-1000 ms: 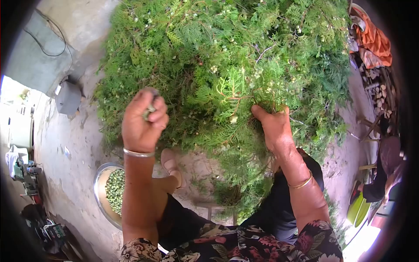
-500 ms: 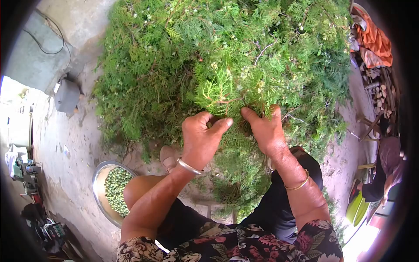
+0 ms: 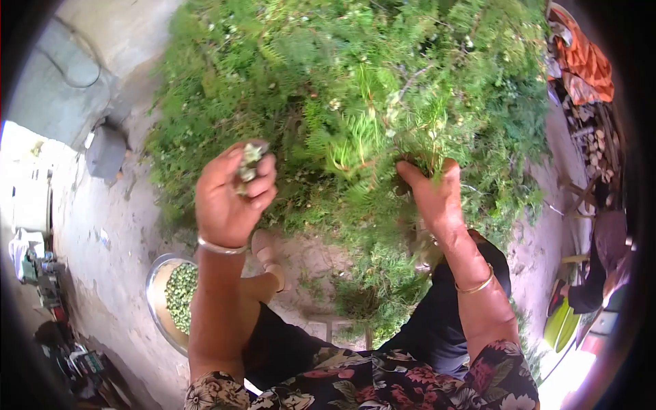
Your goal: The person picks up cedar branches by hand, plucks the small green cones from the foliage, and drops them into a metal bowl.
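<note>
Several small pale-green cones [image 3: 250, 162] lie in the curled fingers of my left hand [image 3: 229, 188], raised to the left with its palm up and slightly blurred. My right hand [image 3: 435, 195] pinches a leafy evergreen sprig [image 3: 359, 143] by its stems between thumb and fingers. Behind both hands spreads a large heap of feathery evergreen branches [image 3: 239, 96]. A metal basin [image 3: 156, 301] on the floor at lower left holds many green cones [image 3: 180, 294], and my left forearm covers part of its rim.
Cut branches [image 3: 383, 273] lie between my knees. At left a grey box-like object [image 3: 106, 152] stands by the wall. Stacked firewood [image 3: 598, 154] and an orange cloth [image 3: 584, 58] are at right, where another person's dark-clothed leg [image 3: 591, 294] shows.
My left hand has pulled away from the sprig to the left and turned up, with cones now showing in it. My right hand has shifted slightly right with the sprig.
</note>
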